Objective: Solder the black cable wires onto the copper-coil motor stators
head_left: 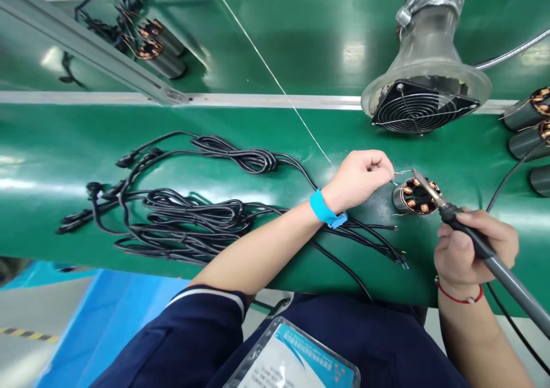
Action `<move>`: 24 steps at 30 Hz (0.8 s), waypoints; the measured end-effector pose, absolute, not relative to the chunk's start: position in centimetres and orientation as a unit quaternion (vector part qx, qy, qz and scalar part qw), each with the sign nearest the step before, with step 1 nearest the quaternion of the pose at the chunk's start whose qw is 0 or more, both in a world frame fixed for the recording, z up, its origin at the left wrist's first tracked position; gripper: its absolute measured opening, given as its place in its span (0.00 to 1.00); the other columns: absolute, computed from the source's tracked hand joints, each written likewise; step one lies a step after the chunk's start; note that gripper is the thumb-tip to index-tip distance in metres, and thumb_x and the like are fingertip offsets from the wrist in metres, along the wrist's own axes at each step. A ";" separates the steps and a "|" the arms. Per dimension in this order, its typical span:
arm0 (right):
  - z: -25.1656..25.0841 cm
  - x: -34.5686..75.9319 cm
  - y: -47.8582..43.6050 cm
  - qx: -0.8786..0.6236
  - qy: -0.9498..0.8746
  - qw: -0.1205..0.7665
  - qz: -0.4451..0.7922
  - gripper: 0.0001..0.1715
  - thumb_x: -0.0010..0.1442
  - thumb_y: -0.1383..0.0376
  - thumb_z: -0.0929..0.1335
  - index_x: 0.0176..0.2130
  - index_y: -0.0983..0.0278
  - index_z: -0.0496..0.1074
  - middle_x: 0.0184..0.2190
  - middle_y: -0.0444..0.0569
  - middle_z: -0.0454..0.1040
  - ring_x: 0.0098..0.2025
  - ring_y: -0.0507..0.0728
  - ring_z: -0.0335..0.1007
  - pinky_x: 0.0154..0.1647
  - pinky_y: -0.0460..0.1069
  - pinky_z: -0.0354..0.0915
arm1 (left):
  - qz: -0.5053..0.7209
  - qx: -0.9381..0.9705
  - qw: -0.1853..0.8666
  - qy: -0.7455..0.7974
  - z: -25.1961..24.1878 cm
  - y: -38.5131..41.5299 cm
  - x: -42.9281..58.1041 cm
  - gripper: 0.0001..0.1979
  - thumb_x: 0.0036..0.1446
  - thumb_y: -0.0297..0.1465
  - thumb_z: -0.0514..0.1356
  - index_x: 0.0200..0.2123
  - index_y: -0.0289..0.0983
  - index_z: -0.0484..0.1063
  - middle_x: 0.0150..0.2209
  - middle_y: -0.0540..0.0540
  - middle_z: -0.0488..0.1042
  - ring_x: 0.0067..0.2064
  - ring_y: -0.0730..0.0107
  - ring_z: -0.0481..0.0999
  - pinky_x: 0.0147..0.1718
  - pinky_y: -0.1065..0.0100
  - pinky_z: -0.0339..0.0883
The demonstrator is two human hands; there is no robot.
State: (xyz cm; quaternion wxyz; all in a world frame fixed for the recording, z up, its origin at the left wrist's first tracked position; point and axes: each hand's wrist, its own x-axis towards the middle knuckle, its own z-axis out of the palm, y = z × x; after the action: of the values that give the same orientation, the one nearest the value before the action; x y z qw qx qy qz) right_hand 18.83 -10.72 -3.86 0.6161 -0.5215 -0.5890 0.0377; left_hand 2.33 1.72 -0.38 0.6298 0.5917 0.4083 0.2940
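Observation:
My left hand (pixel 361 177), with a blue wristband, is closed in a pinch on thin wires at the left of a motor stator (pixel 401 200). The stator shows copper windings around its open centre. My right hand (pixel 475 249) is wrapped round the dark handle of a soldering iron (pixel 472 240). The iron's tip lies over the upper part of the stator, close to the wire ends from my left hand. A thin pale strand (pixel 275 78) runs down from above to beside my left hand.
Bundled black power cables (pixel 193 216) lie left of and under my left forearm. A fume extraction hood with a fan (pixel 415 110) hangs above the stator. More stators (pixel 528 141) stand at the right edge, others (pixel 161 61) behind the metal rail.

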 end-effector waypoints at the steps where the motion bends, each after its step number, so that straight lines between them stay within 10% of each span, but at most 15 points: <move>1: -3.7 18.9 -10.6 -0.498 -0.605 0.621 0.030 0.10 0.59 0.61 0.69 0.41 0.62 0.75 0.20 0.40 0.65 0.19 0.51 0.64 0.24 0.51 0.62 | 0.294 0.591 0.630 0.409 -0.3 1.7 2.3 0.06 0.46 0.21 0.56 0.20 0.33 0.68 0.21 0.54 0.68 0.26 0.79 0.63 0.28 0.73 0.57; 24: -3.0 18.5 -10.6 -0.471 -0.651 0.595 0.030 0.17 0.58 0.67 0.68 0.48 0.64 0.75 0.22 0.42 0.68 0.20 0.51 0.64 0.23 0.51 0.63 | 0.318 0.606 0.612 0.397 -0.5 1.7 2.4 0.08 0.48 0.21 0.55 0.20 0.34 0.68 0.21 0.53 0.67 0.27 0.79 0.64 0.28 0.73 0.58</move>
State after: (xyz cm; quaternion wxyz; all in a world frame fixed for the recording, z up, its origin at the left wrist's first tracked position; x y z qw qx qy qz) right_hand 18.49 -10.63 -2.98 0.5946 -0.4708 -0.6511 0.0304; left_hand 2.38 1.69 -0.50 0.6116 0.6062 0.3971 0.3175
